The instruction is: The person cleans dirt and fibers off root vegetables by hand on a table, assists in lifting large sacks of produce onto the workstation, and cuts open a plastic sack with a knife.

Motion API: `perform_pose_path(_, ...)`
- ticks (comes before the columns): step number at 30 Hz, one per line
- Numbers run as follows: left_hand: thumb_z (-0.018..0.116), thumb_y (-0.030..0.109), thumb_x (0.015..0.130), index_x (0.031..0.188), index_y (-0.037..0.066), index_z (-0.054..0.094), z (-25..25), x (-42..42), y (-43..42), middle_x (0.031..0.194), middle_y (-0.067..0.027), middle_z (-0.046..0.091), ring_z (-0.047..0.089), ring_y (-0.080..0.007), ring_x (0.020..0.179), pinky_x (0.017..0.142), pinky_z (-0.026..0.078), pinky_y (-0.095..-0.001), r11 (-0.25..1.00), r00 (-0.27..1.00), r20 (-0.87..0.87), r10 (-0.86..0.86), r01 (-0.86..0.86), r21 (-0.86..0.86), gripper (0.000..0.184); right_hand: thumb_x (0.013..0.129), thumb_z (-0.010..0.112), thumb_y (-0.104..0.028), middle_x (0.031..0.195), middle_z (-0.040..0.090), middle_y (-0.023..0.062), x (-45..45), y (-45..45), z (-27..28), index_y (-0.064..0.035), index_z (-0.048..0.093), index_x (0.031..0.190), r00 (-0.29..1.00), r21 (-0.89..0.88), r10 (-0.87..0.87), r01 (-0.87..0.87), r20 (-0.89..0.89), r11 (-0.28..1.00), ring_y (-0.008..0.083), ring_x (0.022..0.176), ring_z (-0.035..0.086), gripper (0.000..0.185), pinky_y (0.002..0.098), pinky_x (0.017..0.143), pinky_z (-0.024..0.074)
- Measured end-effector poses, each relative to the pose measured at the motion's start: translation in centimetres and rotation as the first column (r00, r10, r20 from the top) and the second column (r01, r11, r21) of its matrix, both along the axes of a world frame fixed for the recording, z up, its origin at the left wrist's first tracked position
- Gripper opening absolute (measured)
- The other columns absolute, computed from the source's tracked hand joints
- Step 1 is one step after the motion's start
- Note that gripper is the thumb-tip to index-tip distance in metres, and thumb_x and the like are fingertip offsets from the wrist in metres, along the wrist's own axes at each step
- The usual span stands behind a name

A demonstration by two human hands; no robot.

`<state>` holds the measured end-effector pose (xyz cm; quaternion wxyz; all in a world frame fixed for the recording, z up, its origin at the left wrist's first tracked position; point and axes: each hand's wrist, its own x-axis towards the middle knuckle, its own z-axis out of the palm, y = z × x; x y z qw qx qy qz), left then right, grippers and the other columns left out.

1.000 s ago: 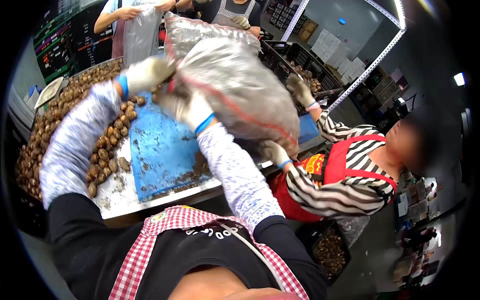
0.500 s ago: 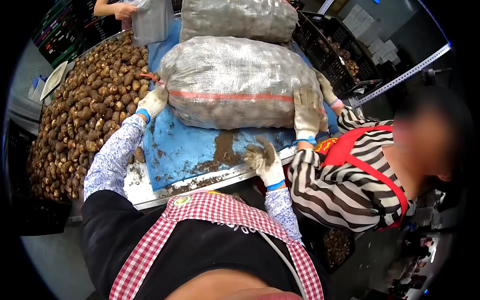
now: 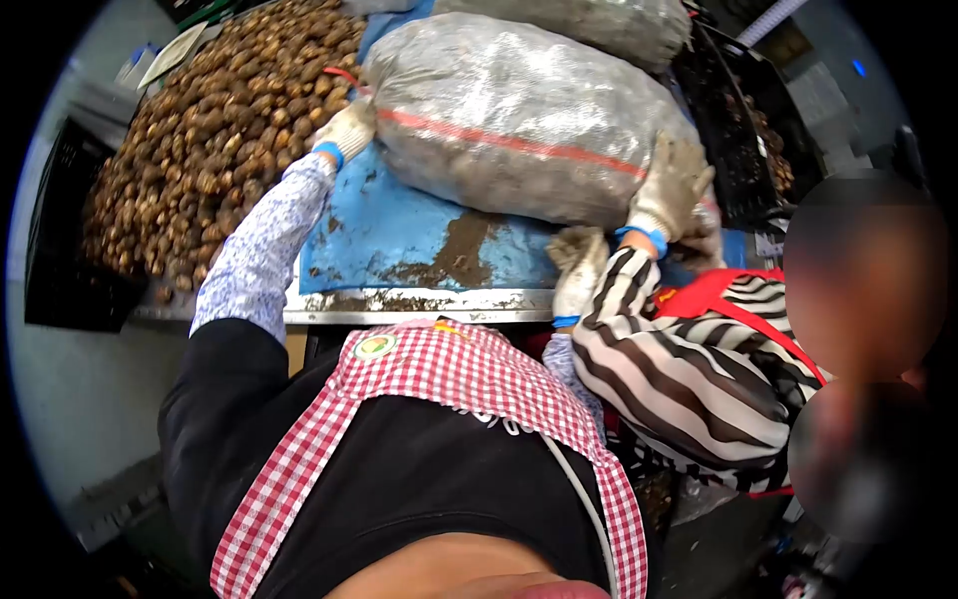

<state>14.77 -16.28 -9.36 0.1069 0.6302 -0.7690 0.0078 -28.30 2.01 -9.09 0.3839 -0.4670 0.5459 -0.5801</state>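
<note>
A large silvery woven sack [image 3: 519, 110] with a red stripe lies full on a blue sheet [image 3: 349, 235]. My left hand [image 3: 347, 132], in a pale knitted glove, is closed on the sack's gathered left end, beside a red tie. My right hand [image 3: 579, 268], in a soiled glove, is at the sack's lower right edge with its fingers loosely bent and apart from the palm; nothing shows in it. Whether its fingertips touch the sack is unclear. A co-worker's gloved hand [image 3: 669, 190] presses on the sack's right end.
Brown taro-like corms [image 3: 230, 130] are heaped left of the sheet. Another filled sack [image 3: 599, 22] lies behind. Black crates [image 3: 733, 110] stand at the right, and one crate [image 3: 75, 260] at the left. The co-worker's striped sleeve [image 3: 679, 374] is close to my right arm. Dirt marks the metal table edge [image 3: 399, 302].
My view has shifted, with the sack now higher in it. My right hand has moved rightward, closer to the co-worker's arm, its spread fingers now bent. My left hand keeps its hold.
</note>
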Motion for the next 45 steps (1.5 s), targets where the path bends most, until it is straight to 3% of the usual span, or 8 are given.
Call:
perform_pose_path(7,0.045,0.026,0.098,0.116,0.001,0.06,0.4,-6.0,6.8,0.103,-0.0245,0.066,0.063,-0.0389,0.103,0.088,0.051,-0.0427,0.944,0.95,0.229,-0.211,0.259,-0.203,0.034,0.1,0.053,-0.037,0.104,0.067,0.0228,-6.7,-9.2,-1.8,0.0043,0.06,0.114,0.937,-0.117,-0.348,0.35,0.032,0.93,0.0328,0.092,0.067,0.044,0.0387,0.078,0.0553)
perform_pose_path(9,0.043,0.03,0.101,0.117,0.004,0.06,5.7,-11.0,8.7,0.104,-0.0262,0.065,0.064,-0.04,0.102,0.086,0.052,-0.0437,0.953,0.932,-0.277,0.232,-0.16,0.258,0.034,0.1,0.053,-0.037,0.105,0.067,0.023,-8.2,-10.9,-2.2,0.0039,0.06,0.114,0.934,-0.101,-0.357,0.356,0.014,0.929,0.0336,0.093,0.067,0.043,0.0393,0.079,0.0546)
perform_pose_path(12,0.042,0.033,0.102,0.119,0.007,0.059,1.1,-10.0,7.5,0.106,-0.0277,0.065,0.064,-0.0414,0.101,0.086,0.051,-0.0446,0.966,0.874,-0.413,0.256,-0.21,0.154,0.036,0.099,0.054,-0.036,0.105,0.067,0.0233,-8.5,-10.6,-3.2,0.0034,0.06,0.113,0.956,-0.059,-0.29,0.287,-0.04,0.956,0.0348,0.095,0.066,0.042,0.0402,0.081,0.0535)
perform_pose_path(16,0.042,0.017,0.1,0.125,-0.003,0.056,-16.2,-3.7,1.8,0.124,-0.0242,0.061,0.062,-0.0325,0.112,0.096,0.051,-0.0361,0.941,0.871,0.486,-0.063,0.215,-0.263,0.035,0.098,0.055,-0.035,0.105,0.066,0.0237,-8.0,-8.3,-3.5,0.0027,0.061,0.113,0.976,0.031,-0.143,0.15,-0.164,0.988,0.0364,0.097,0.065,0.041,0.0414,0.083,0.0522)
perform_pose_path(26,0.05,0.011,0.092,0.113,0.003,0.056,0.1,-6.2,8.0,0.1,-0.0168,0.063,0.062,-0.0338,0.092,0.076,0.05,-0.0412,0.997,0.901,-0.432,0.023,0.012,0.079,0.024,0.097,0.057,-0.034,0.107,0.066,0.0247,-6.2,-0.7,-1.7,0.001,0.061,0.111,0.859,0.305,0.171,-0.018,-0.483,0.952,0.0404,0.103,0.062,0.038,0.0443,0.088,0.0487)
perform_pose_path(30,0.057,0.038,0.094,0.096,0.007,0.061,4.6,-8.5,9.3,0.073,-0.0022,0.055,0.051,-0.017,0.061,0.053,0.038,-0.0323,0.87,0.193,-0.851,0.488,-0.028,0.493,0.031,0.093,0.06,-0.024,0.112,0.067,0.0203,-6.9,1.5,-2.4,-0.0022,0.059,0.119,0.74,0.27,0.181,0.001,-0.648,0.963,0.0348,0.107,0.063,0.034,0.0416,0.092,0.0496)
perform_pose_path(34,0.059,0.052,0.089,0.084,0.012,0.06,6.0,-9.7,9.6,0.063,0.0053,0.045,0.036,-0.0084,0.051,0.046,0.026,-0.0271,0.86,0.109,-0.854,0.51,-0.092,0.502,0.04,0.087,0.064,-0.009,0.116,0.065,0.0181,-8.3,3.1,0.7,-0.0043,0.059,0.124,0.663,0.017,-0.032,0.068,-0.748,0.998,0.035,0.109,0.062,0.038,0.0403,0.096,0.0495)
perform_pose_path(45,0.053,0.042,0.1,0.099,0.008,0.062,1.1,-8.2,8.5,0.076,-0.0014,0.054,0.046,-0.0096,0.06,0.056,0.037,-0.0264,0.985,0.531,-0.84,0.112,-0.172,0.023,0.036,0.075,0.069,-0.015,0.128,0.055,0.0139,-16.2,-3.3,-0.8,-0.0122,0.059,0.127,-0.032,-0.094,-0.1,-0.137,-0.995,0.986,0.034,0.123,0.049,0.053,0.0481,0.107,0.0368)
